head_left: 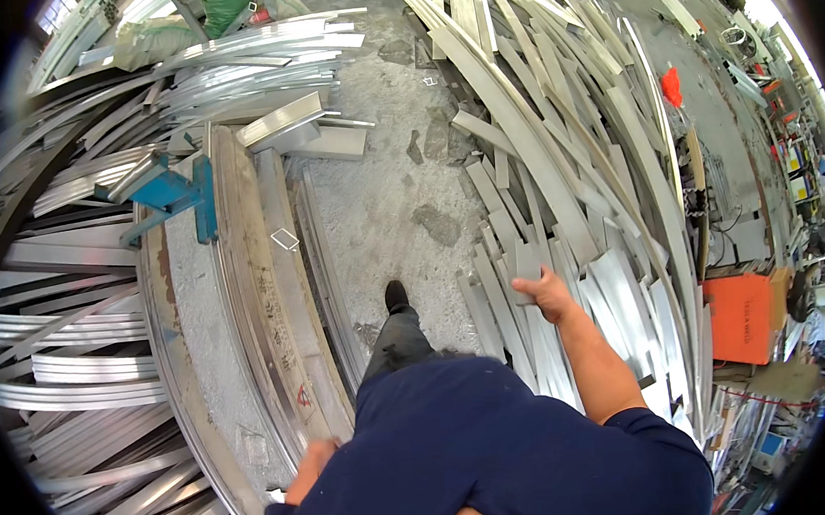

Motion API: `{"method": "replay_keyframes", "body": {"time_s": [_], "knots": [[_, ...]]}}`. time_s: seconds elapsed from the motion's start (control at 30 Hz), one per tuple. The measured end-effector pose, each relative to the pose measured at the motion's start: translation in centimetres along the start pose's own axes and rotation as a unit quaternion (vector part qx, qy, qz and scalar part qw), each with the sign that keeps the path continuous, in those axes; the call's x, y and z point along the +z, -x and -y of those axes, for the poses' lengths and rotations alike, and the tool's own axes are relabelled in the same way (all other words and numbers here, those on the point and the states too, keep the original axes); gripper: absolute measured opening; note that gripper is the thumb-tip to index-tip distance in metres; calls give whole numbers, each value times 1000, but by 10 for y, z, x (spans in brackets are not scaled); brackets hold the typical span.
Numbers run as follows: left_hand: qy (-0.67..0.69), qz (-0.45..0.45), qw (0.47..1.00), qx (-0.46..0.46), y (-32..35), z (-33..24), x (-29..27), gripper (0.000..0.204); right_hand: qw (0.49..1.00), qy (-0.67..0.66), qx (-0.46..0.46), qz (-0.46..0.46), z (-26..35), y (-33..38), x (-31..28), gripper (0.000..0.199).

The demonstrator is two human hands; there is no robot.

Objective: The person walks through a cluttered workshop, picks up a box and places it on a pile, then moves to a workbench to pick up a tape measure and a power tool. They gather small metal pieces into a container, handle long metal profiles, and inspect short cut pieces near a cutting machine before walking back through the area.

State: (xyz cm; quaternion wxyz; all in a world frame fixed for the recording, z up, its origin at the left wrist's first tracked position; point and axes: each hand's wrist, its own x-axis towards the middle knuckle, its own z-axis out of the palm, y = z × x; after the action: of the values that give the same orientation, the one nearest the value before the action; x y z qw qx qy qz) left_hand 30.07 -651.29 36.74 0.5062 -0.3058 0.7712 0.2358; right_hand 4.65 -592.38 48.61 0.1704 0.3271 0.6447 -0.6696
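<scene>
Over the pile on the right, my right hand (549, 296) is closed at the edge of a flat grey metal bar (527, 259), its thumb lying across the bar. The bar's lower end blends into the pieces behind it. Low at the left, my left hand (314, 467) hangs beside my body, near the long metal beams (267, 296). It is blurred and partly covered by my dark blue shirt, so its fingers do not show clearly. Many long silvery metal strips (558, 142) lie loosely heaped around my right hand.
A concrete walkway (389, 192) runs ahead, with my dark shoe (396, 295) on it. Stacked metal profiles (95, 366) fill the left, beside a blue metal bracket (169, 190). An orange box (740, 319) stands at the right, and a red cloth-like piece (671, 87) lies farther off.
</scene>
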Motion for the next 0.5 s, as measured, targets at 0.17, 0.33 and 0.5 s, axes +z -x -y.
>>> {"method": "replay_keyframes", "body": {"time_s": [0.17, 0.33, 0.5], "knots": [[130, -177, 966, 138, -102, -196, -213, 37, 968, 220, 72, -98, -19, -47, -43, 75], [136, -232, 935, 233, -111, -441, -391, 40, 918, 133, 292, -232, 3, -63, -58, 60], [95, -246, 936, 231, -182, -568, -466, 41, 909, 109, 354, -192, 21, -181, -84, 50]]}}
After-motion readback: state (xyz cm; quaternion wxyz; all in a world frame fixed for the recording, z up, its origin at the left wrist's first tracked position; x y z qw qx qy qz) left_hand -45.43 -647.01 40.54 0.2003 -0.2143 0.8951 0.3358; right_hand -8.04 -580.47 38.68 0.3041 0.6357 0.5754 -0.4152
